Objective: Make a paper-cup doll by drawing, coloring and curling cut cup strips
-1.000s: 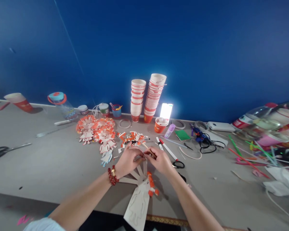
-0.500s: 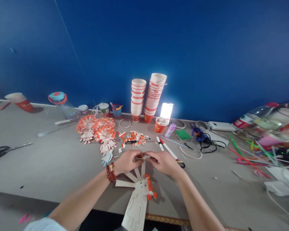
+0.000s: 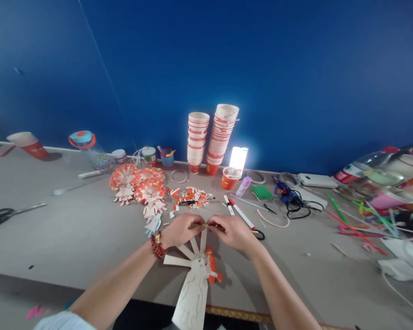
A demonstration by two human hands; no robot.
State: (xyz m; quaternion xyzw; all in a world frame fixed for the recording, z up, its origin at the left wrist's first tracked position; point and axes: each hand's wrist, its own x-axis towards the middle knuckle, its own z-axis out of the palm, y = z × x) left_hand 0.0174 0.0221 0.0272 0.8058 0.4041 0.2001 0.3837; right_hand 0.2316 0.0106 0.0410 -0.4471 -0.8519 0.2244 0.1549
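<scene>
A white paper cutout hangs between my hands and my body. A figure is drawn on it in pencil, and long strips fan from its head; those on the right are curled into orange rolls. My left hand is closed, pinching the tip of one upright strip. Fingers of my right hand are closed at the same tip, where a thin stick-like piece shows. A black loop sticks out beside my right hand; whether that hand holds it I cannot tell.
Finished paper figures and orange scraps lie beyond my hands. Two tall paper cup stacks stand by the wall near a lit phone. Markers, a glue gun and scissors lie around.
My left fingers have closed in toward the right ones at the strip's tip. The cutout has shifted slightly left, and its orange rolls moved up and left a little.
</scene>
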